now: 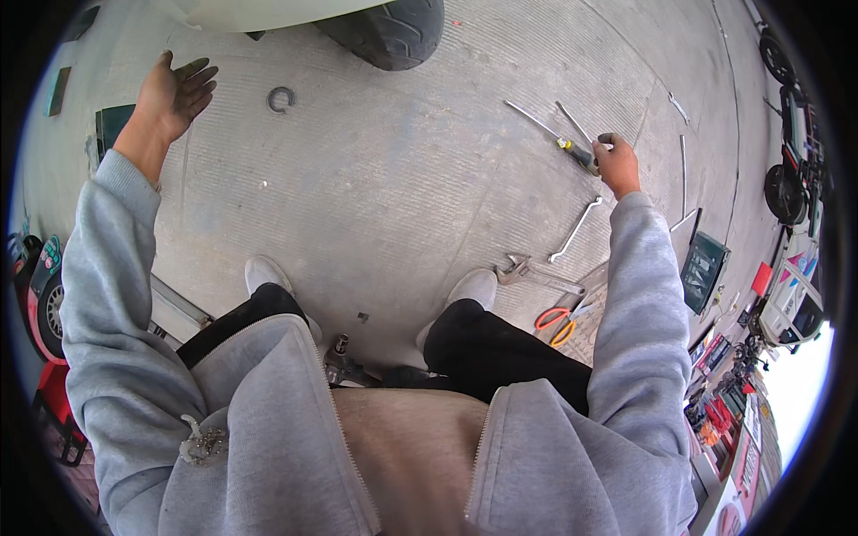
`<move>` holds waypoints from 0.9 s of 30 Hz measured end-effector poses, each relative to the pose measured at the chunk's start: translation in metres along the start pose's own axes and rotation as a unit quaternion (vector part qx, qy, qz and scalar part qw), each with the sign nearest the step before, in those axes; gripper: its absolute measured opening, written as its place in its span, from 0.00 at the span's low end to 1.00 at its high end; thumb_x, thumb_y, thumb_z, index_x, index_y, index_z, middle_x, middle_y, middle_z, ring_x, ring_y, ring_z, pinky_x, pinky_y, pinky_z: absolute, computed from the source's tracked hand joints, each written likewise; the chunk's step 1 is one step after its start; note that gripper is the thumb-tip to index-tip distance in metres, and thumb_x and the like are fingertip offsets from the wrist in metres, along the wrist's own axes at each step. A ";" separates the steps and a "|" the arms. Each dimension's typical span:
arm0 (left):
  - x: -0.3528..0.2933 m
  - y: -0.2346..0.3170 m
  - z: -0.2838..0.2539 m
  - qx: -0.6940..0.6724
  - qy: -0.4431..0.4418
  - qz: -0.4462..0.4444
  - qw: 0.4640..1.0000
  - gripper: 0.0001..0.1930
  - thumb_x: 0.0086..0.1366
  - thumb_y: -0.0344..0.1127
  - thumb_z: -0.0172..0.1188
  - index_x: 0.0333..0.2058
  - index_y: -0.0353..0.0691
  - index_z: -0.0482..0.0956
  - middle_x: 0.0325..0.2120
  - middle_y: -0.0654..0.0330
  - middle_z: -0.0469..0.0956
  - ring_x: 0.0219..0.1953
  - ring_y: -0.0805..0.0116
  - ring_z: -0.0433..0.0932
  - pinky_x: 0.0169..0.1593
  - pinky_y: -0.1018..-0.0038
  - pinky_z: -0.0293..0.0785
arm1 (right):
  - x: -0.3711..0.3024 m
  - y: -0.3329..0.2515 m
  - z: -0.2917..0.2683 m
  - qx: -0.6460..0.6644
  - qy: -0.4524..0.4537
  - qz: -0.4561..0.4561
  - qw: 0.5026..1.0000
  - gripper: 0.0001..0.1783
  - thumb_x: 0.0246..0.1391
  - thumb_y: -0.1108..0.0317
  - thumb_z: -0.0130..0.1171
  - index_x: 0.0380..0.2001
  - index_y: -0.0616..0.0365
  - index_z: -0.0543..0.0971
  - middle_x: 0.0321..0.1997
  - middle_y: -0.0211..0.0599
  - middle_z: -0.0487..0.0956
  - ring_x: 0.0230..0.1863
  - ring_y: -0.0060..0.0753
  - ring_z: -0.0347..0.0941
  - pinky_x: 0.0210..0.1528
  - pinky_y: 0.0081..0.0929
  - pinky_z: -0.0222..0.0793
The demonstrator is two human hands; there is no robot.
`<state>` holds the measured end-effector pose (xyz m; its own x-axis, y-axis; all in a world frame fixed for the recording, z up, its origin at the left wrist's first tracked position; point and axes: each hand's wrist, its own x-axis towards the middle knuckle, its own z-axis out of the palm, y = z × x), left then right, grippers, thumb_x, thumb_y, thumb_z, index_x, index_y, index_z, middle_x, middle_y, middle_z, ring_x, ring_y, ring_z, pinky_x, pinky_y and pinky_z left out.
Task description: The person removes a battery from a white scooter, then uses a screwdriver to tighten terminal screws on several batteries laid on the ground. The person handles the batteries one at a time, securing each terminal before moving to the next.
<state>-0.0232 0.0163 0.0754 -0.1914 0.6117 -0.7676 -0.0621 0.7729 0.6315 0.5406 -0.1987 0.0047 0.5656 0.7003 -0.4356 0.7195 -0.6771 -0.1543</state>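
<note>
My left hand (179, 94) is held out to the far left with its dark-stained fingers spread, holding nothing. Below it, the left edge of the view shows a dark green box-like thing (112, 125). On the right, my right hand (617, 165) has its fingers closed at the handle end of a screwdriver (576, 154) with a yellow and black handle. A second thin metal shaft (572, 119) also runs into those fingers; which of the two they grip is partly hidden. Nearest below lies a silver wrench (576, 230).
An adjustable wrench (545, 275) and orange-handled pliers (563, 326) lie by my right shoe (474, 288). A tyre (389, 36) stands at the top, with a dark C-shaped ring (281, 99) on the floor. Farther right are a small spanner (678, 108), a long bar (684, 174) and a green toolbox (706, 268).
</note>
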 end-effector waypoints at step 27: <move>-0.066 -0.091 -0.153 0.014 -0.060 -0.016 0.998 0.23 0.74 0.52 0.44 0.51 0.38 0.75 0.40 0.61 0.77 0.41 0.70 0.74 0.48 0.73 0.72 | -0.153 -0.147 0.089 0.041 -0.195 -0.287 0.937 0.12 0.57 0.64 0.59 0.37 0.63 0.80 0.31 0.56 0.80 0.37 0.60 0.77 0.39 0.46 0.72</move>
<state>-0.1543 -0.1204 0.0853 -0.0706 0.6004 -0.7966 -0.0393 0.7963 0.6037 0.3122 -0.2267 0.0149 -0.1076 0.8295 -0.5481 0.8179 -0.2396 -0.5232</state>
